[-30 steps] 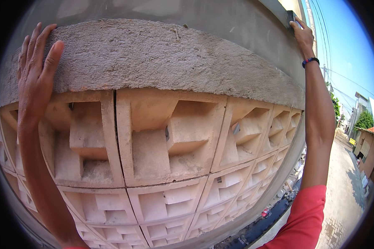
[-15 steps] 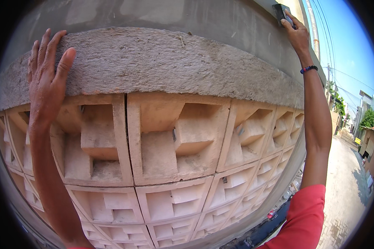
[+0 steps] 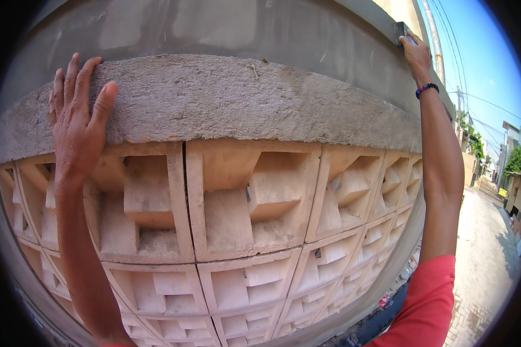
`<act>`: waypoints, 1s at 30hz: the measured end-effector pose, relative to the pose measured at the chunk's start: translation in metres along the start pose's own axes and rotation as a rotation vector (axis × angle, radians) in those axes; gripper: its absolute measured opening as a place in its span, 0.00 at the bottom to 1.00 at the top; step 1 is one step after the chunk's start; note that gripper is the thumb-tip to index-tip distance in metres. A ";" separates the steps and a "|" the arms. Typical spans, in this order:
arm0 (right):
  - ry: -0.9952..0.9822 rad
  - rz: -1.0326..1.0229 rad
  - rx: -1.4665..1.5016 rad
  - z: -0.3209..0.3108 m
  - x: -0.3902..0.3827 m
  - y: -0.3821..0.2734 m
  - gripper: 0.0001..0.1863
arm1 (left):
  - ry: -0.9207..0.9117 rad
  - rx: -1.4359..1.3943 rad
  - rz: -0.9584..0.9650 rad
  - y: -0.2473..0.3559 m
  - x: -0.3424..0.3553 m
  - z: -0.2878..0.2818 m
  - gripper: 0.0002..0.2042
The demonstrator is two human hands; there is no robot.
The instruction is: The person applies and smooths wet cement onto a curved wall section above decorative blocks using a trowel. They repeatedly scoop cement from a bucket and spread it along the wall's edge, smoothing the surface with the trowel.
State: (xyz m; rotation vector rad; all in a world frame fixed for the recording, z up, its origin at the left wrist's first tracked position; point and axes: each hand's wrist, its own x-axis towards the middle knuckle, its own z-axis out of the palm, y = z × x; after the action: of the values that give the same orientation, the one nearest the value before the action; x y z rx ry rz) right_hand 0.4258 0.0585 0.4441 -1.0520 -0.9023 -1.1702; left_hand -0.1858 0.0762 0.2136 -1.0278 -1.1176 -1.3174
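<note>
My left hand (image 3: pixel 81 118) rests with fingers apart on a band of rough grey plaster (image 3: pixel 226 92) that runs above pale breeze blocks (image 3: pixel 278 202). At the upper right, my right hand (image 3: pixel 415 55) grips a small dark rectangular block (image 3: pixel 400 33) against the edge of the smooth grey wall (image 3: pixel 226 26), with the thumb and fingers around its side. A dark bead bracelet (image 3: pixel 426 91) is on my right wrist. Both forearms reach up from the lower edge; a red sleeve (image 3: pixel 417 301) covers my right upper arm.
To the right runs a paved lane (image 3: pixel 477 260) with buildings (image 3: pixel 509 147), trees, a utility pole (image 3: pixel 434 46) and overhead wires. Along the wall's foot is a dark gutter (image 3: pixel 382 312) with debris.
In the picture my left hand sits lower and further right, as does the rough band. My right hand moved slightly down, shifting left, then back right toward the edge, still holding the block.
</note>
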 end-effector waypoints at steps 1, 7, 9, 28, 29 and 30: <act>0.024 -0.008 -0.005 0.005 -0.003 -0.021 0.26 | -0.009 0.000 -0.001 0.001 -0.001 0.000 0.34; -0.038 -0.265 0.169 0.005 -0.025 -0.105 0.26 | -0.046 0.001 -0.016 -0.004 -0.001 -0.009 0.34; -0.056 -0.208 0.198 0.001 -0.031 -0.070 0.26 | -0.042 0.000 -0.012 -0.004 0.000 -0.013 0.34; -0.018 -0.089 0.144 -0.002 -0.025 -0.107 0.28 | -0.056 -0.088 0.018 0.011 0.000 -0.011 0.34; -0.034 -0.129 0.193 -0.002 -0.032 -0.130 0.27 | -0.065 -0.091 0.015 0.011 -0.001 -0.010 0.34; -0.043 -0.170 0.245 -0.005 -0.038 -0.159 0.26 | -0.067 -0.093 0.012 0.011 0.000 -0.012 0.34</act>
State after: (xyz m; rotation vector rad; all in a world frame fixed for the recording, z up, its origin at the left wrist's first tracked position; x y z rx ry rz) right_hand 0.2627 0.0535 0.4325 -0.8165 -1.1556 -1.1456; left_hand -0.1741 0.0646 0.2124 -1.1531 -1.1069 -1.3439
